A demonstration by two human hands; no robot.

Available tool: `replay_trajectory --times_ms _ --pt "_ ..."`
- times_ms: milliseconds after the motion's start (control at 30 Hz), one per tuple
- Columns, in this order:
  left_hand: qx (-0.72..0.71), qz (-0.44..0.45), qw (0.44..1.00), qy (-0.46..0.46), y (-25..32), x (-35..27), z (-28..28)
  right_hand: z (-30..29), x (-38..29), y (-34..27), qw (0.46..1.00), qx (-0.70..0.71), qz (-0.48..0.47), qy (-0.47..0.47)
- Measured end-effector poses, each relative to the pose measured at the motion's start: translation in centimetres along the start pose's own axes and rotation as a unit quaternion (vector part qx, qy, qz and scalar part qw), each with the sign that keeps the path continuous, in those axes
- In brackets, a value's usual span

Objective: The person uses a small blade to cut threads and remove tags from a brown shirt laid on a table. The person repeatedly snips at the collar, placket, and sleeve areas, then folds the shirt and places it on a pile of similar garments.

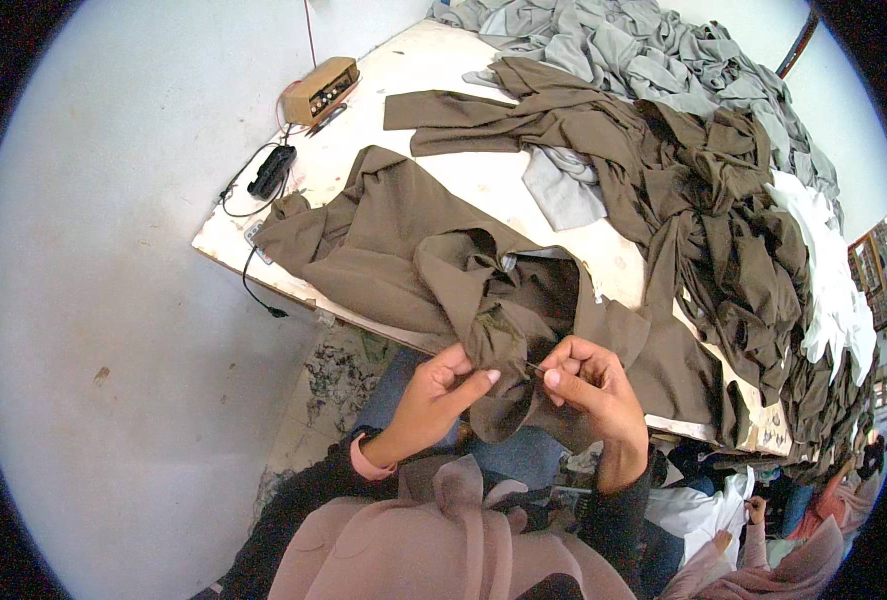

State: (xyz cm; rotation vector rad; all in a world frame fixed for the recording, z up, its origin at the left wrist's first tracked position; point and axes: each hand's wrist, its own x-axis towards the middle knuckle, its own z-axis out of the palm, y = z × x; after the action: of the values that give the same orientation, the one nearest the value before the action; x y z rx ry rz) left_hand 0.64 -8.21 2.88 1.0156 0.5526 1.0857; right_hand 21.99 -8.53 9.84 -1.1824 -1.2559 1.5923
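My left hand (443,394) pinches the edge of a brown cloth garment (398,217) between thumb and fingers at the front of the table. Close to its right, my right hand (590,379) grips a thin dark tool (535,367) whose tip reaches the same bit of cloth; its exact kind cannot be told. The garment lies spread over the table edge, with an open, folded part between and behind both hands. Part of it hangs down over my lap.
A white-topped table (481,176) holds more brown garments (713,187), a heap of grey cloth (608,37) and white cloth (818,262). At the left stand a brown box-shaped device (320,91) and a black power strip (271,171) with cables. Co-workers sit at the lower right, one handling white cloth (713,510).
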Motion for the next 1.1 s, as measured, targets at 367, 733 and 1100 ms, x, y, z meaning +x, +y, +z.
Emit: replay_trajectory --times_ms 367,733,1100 --pt "0.041 -0.02 0.999 -0.017 0.1 0.1 -0.2 0.9 1.0 1.2 0.996 0.083 -0.022 -0.022" --pt "-0.043 -0.084 0.995 -0.022 1.0 -0.1 0.1 1.3 -0.4 1.8 0.989 0.084 -0.108 0.051" --pt "-0.19 -0.117 0.974 -0.022 3.0 -0.6 1.5 4.4 -2.5 -0.4 0.762 -0.496 -0.325 0.261"
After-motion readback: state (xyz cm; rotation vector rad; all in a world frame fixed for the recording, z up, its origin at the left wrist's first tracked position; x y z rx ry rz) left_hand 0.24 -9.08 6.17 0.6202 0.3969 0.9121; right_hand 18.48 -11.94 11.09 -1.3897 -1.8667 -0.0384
